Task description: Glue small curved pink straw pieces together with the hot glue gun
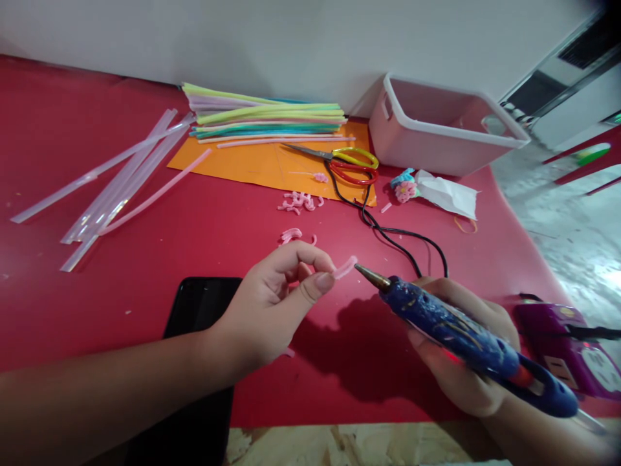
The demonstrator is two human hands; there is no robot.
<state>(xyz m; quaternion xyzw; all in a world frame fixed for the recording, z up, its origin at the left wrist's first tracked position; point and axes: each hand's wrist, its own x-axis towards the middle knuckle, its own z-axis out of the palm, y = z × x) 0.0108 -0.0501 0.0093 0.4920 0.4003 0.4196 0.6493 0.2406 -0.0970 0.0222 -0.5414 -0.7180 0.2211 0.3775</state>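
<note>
My left hand [286,291] pinches one end of a short, bent piece of pink pipe cleaner [347,266] between thumb and forefinger. Wrapped in my right hand [466,349] is a blue hot glue gun [451,327], its metal nozzle pointing up and left at the free end of the pink piece. Whether tip and piece touch, I cannot tell. Just beyond my left hand lie several curled pink pieces [291,235], with another pile of pink pieces [299,202] farther back. A black phone [204,304] lies partly under my left forearm.
Colored pipe cleaners [272,120] lie bundled on an orange sheet [252,167], near scissors [339,157] and a black cord [388,230]. Clear glue sticks [111,181] are at left. A pink bin [431,139] stands back right. A purple power strip [557,343] sits at right.
</note>
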